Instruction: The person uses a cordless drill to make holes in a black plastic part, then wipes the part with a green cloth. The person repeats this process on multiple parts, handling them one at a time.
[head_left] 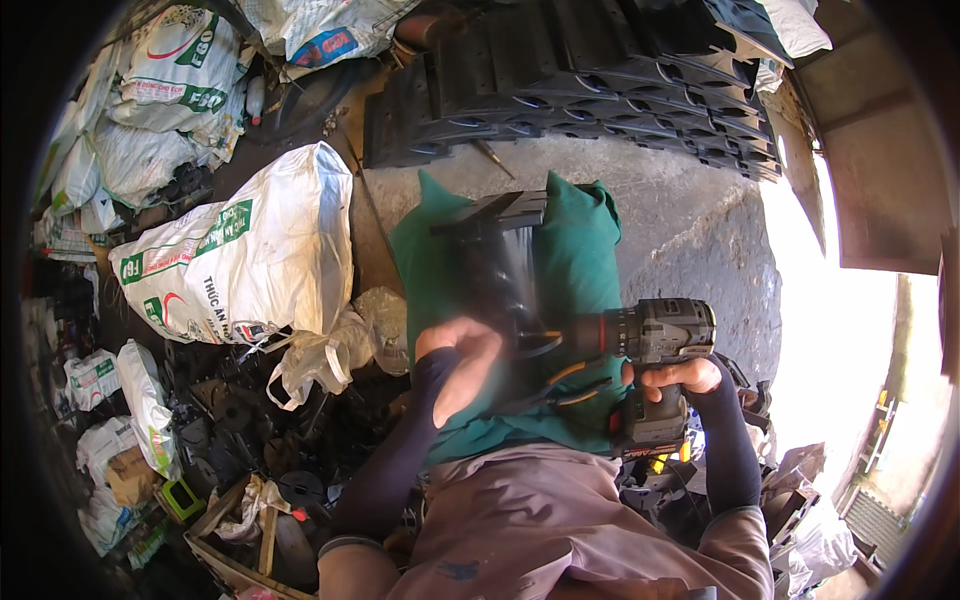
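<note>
My right hand [678,378] grips the handle of a dark cordless drill [652,345], its nose pointing left toward a black rubber piece [497,255]. That piece lies on a green cloth [578,258] spread over my lap. My left hand [460,362] is blurred, its fingers loosely apart just below the black piece; I cannot tell whether it touches it. Dark sleeves cover both forearms. Pliers with orange handles [570,385] rest on the green cloth between my hands.
Stacks of black rubber parts [600,80] fill the top. White woven sacks [250,250] lie at left, more at top left [170,90]. Dark metal parts and scraps [240,420] crowd the lower left. Concrete floor [700,230] shows at right, with bright sunlight beyond.
</note>
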